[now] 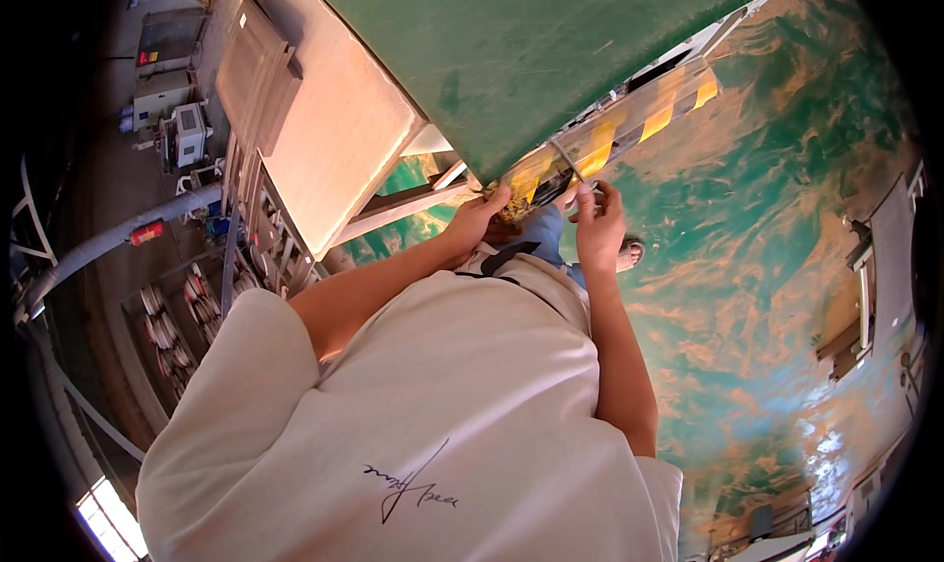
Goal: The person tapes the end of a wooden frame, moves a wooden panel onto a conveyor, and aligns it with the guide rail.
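Note:
My left hand (479,218) presses its fingers against the lower edge of a large green panel (531,51), beside a yellow and black striped bar (629,129). My right hand (597,223) is just to its right, fingers pinched on a thin grey metal rod (568,161) that runs up toward the striped bar. Both forearms reach up from my white shirt (442,414). What lies under the fingertips is hidden.
A pale flat board (334,119) leans at the upper left next to a metal rack (246,218). Grey cabinets (177,119) and a red extinguisher (146,233) stand far left. A worn green and brown floor (787,267) fills the right side.

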